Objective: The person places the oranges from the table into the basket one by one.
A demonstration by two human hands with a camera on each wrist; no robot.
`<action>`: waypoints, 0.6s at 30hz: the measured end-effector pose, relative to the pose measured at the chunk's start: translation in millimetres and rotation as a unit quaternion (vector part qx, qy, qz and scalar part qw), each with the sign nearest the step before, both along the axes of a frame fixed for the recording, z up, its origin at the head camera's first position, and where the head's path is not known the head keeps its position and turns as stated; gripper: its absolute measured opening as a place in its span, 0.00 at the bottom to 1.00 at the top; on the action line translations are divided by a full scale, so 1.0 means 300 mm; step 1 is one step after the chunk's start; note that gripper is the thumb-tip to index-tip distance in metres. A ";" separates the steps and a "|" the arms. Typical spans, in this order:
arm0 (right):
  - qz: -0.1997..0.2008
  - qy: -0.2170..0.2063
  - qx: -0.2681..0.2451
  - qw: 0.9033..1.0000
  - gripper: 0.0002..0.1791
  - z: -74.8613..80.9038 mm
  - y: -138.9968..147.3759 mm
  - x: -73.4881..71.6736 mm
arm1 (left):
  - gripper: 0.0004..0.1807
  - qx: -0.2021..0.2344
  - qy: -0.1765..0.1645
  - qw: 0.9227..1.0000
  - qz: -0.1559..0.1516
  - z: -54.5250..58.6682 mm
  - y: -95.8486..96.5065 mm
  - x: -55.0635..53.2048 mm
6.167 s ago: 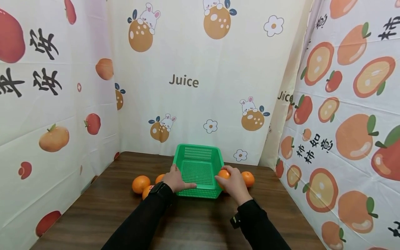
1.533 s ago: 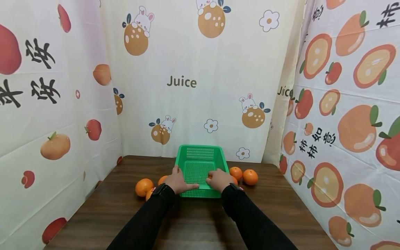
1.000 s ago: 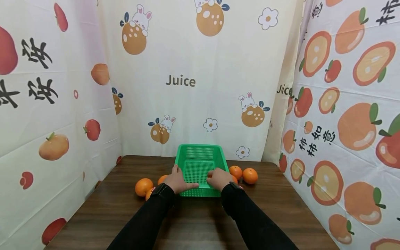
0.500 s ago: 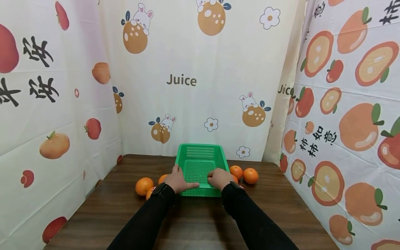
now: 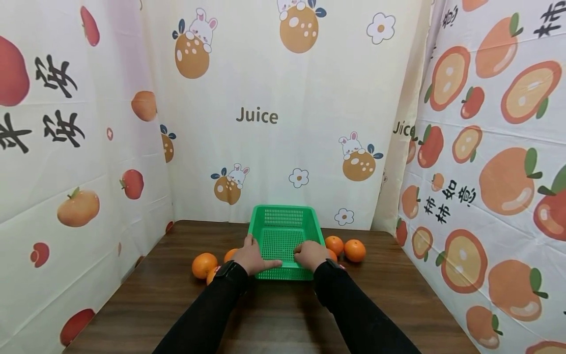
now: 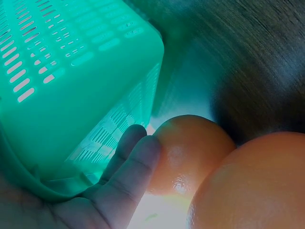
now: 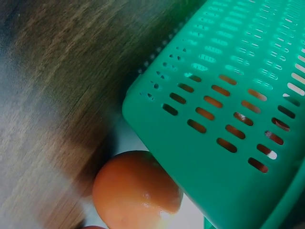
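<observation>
A green plastic basket (image 5: pixel 285 215) with slotted walls stands on the table between my hands. My left hand (image 5: pixel 251 257) holds its front left corner, fingers outside the wall and thumb reaching over the front rim. In the left wrist view, the fingertips lie right against an orange (image 6: pixel 188 150) outside the basket. My right hand (image 5: pixel 311 253) reaches over the front right corner, fingers curled inside. Orange colour shows through the slots of the wall (image 7: pixel 176 148) in the right wrist view, where an orange lies under that hand, mostly hidden. Another orange (image 7: pixel 133 191) sits outside this wall.
On the left lie loose oranges (image 5: pixel 204 265), partly behind my left wrist. More oranges (image 5: pixel 354 250) are close to the basket's right side. Printed cloth (image 5: pixel 265 147) hangs behind and at both sides of the brown wooden table (image 5: pixel 283 319).
Since the oldest frame, my right hand has moved from an orange outside the basket's right side to inside its front right corner. Over the last second both hands stay still; the left keeps its place.
</observation>
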State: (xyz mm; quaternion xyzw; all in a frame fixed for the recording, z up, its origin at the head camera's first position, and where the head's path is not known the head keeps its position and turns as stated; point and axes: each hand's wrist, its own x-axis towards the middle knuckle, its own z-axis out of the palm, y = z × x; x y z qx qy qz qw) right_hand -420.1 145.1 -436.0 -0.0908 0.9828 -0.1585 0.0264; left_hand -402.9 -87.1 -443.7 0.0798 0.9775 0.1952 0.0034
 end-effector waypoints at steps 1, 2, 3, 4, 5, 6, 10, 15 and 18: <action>0.001 -0.003 -0.001 1.000 0.14 0.003 0.000 0.004 | 0.74 0.000 0.000 1.000 0.000 -0.007 0.000 -0.007; 0.002 -0.005 -0.002 1.000 0.15 0.006 0.000 0.008 | 0.74 -0.002 0.001 1.000 0.001 -0.015 0.001 -0.015; 0.005 -0.007 -0.006 1.000 0.15 0.008 -0.001 0.012 | 0.74 -0.002 0.003 1.000 0.001 -0.021 0.001 -0.021; 0.006 -0.010 -0.007 1.000 0.16 0.008 -0.002 0.014 | 0.75 -0.002 0.005 1.000 0.001 -0.029 0.000 -0.027; 0.005 -0.012 -0.009 1.000 0.17 0.008 -0.003 0.015 | 0.75 -0.002 0.006 1.000 0.003 -0.034 0.000 -0.032; 0.005 -0.013 -0.010 1.000 0.17 0.008 -0.004 0.016 | 0.74 -0.002 0.007 1.000 0.003 -0.037 0.001 -0.032; -0.001 -0.017 -0.007 1.000 0.16 0.008 -0.006 0.015 | 0.74 0.000 0.007 1.000 0.004 -0.039 0.003 -0.034; -0.002 -0.021 0.010 1.000 0.15 0.007 -0.007 0.008 | 0.73 -0.010 0.013 1.000 -0.003 -0.035 0.004 -0.029; -0.006 -0.026 0.016 1.000 0.15 0.008 -0.009 0.006 | 0.72 -0.014 0.014 1.000 -0.006 -0.026 0.002 -0.021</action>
